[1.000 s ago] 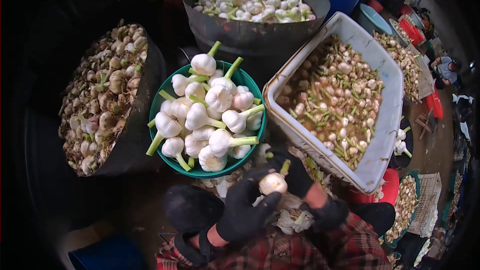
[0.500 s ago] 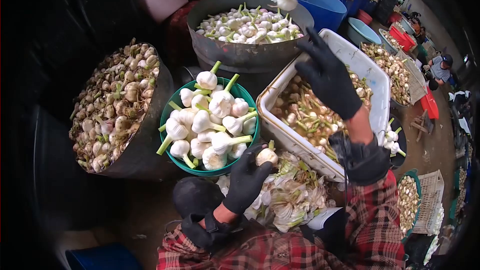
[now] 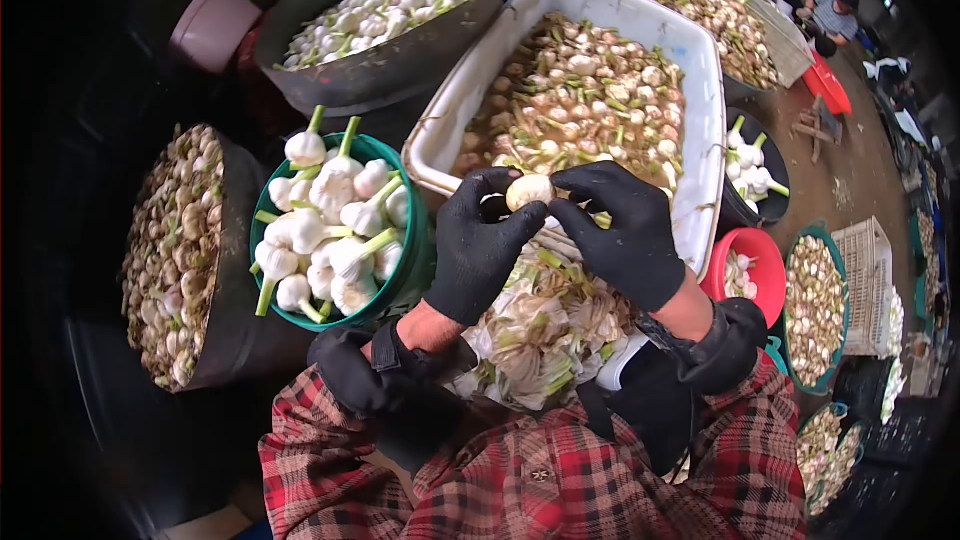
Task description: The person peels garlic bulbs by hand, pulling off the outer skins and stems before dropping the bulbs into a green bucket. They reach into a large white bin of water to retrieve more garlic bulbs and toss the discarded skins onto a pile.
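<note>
Both hands wear black gloves and meet at the centre, over a pile of garlic skins [image 3: 550, 330]. My left hand [image 3: 485, 245] grips a garlic bulb [image 3: 530, 192] between thumb and fingers. From the right, my right hand [image 3: 625, 230] pinches at the same bulb with its fingertips. Just beyond them, a white tub [image 3: 712, 140] holds unpeeled garlic in brownish water. At the left, a green basket [image 3: 425, 240] is heaped with clean white bulbs with green stems.
A grey metal tub [image 3: 400, 80] of white garlic stands at the back, a drum [image 3: 240, 250] of unpeeled bulbs at the left. A red bowl [image 3: 770, 275] and white crate [image 3: 868, 290] are at the right. A person [image 3: 832, 15] is at the far right.
My right hand has come down from its raised position to the bulb in my left hand. The white bulb in the air above the metal tub is gone from there. The view has shifted right.
</note>
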`<state>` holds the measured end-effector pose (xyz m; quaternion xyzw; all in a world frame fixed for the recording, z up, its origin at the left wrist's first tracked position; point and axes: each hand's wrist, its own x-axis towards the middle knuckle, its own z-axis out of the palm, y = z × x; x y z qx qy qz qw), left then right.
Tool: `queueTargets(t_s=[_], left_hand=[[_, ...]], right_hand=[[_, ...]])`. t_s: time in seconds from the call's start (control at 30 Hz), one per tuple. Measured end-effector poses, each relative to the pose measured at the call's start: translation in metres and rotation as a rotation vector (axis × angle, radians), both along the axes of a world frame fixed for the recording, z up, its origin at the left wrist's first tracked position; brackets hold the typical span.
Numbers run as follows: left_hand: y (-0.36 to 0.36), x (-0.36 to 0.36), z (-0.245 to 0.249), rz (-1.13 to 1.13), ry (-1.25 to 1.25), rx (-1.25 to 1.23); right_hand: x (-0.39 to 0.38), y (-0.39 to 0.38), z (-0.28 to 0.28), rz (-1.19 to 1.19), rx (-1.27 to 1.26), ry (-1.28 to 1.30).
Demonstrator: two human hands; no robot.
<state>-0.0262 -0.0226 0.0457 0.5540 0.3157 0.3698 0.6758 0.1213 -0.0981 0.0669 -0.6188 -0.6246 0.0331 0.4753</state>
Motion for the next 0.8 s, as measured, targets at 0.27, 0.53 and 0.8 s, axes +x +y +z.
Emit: queueTargets(t_s=[0.27, 0.53, 0.8], left_hand=[[0.005, 0.039, -0.042, 0.042, 0.157, 0.452], [0.010, 0.045, -0.062, 0.034, 0.247, 0.757], [0.005, 0.048, -0.060, -0.049, 0.297, 0.570]], right_hand=[[0.026, 0.003, -0.038, -0.128, 0.089, -0.225], [0.034, -0.001, -0.059, -0.130, -0.093, -0.075], [0.039, -0.008, -0.065, -0.111, -0.097, 0.003]])
